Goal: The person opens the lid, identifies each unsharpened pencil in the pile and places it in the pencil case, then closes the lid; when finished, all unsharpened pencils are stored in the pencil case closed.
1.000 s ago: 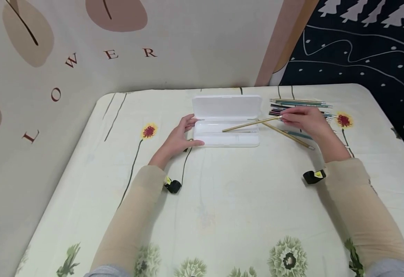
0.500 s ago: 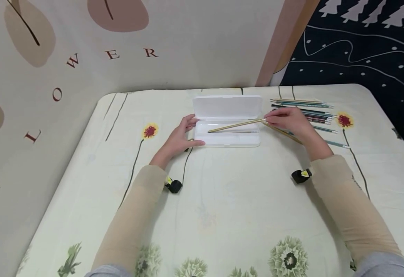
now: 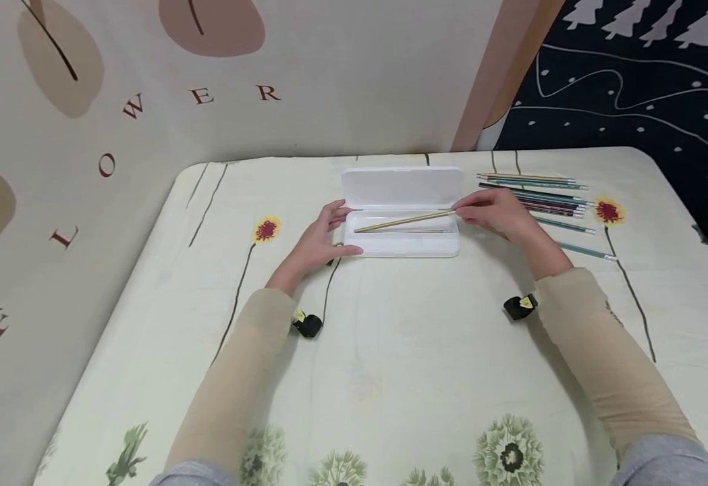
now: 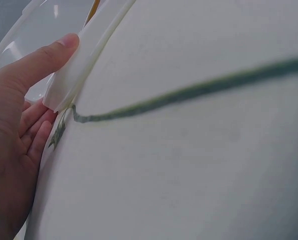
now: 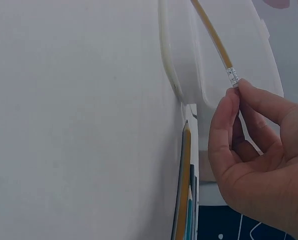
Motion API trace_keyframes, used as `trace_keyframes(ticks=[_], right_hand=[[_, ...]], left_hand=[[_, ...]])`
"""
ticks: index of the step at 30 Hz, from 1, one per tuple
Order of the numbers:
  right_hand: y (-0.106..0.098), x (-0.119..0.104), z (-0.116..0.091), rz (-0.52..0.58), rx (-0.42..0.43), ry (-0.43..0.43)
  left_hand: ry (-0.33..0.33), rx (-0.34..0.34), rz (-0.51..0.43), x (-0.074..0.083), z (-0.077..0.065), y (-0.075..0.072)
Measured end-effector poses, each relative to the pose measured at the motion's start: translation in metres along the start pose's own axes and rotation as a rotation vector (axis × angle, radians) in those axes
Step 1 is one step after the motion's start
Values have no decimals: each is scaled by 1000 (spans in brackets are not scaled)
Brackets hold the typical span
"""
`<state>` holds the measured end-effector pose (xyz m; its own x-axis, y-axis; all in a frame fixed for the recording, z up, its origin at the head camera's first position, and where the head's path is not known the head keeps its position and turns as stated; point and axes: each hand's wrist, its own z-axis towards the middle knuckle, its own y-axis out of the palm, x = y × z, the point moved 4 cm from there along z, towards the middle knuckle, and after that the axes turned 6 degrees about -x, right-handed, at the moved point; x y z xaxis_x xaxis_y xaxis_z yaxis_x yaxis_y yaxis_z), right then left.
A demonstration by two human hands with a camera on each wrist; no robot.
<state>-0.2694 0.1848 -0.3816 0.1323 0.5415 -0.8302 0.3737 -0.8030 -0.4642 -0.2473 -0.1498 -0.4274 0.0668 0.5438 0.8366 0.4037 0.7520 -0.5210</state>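
Note:
A white pencil case [image 3: 405, 251] lies with its lid [image 3: 402, 187] raised at the back. My left hand [image 3: 312, 246] holds the left end of the case, thumb on the front corner and fingers towards the back. In the left wrist view, the thumb [image 4: 54, 57] lies over the case's rim. My right hand [image 3: 499, 212] pinches a gold-yellow pencil [image 3: 402, 221] at its eraser end, between thumb and forefinger. The pencil slants over the case's tray, tip to the left. The right wrist view shows its silvery ferrule [image 5: 232, 76] at the fingertips.
Several pencils [image 3: 548, 197] lie loosely grouped right of the case. Another yellow pencil [image 5: 186, 160] points at the case's right end, partly beneath my right hand in the head view. A flowered cloth [image 3: 402, 364] covers the table; a wall hanging [image 3: 329, 81] stands behind.
My right hand has moved left, bringing the pencil from beyond the case's right end to over the tray. My left hand has stayed at the case's left end.

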Motion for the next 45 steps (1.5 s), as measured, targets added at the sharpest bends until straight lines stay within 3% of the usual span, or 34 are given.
trace_keyframes(ticks=[14,25,45], right_hand=[[7,-1,4,35,-33,-36],[2,0,1,-80,-24,5],[-11,6,-5,-3,-19,4]], left_hand=[[-9,3,-1,0,0,0],[4,5,6,1,2,0],[-4,4,-14,1,1,0]])
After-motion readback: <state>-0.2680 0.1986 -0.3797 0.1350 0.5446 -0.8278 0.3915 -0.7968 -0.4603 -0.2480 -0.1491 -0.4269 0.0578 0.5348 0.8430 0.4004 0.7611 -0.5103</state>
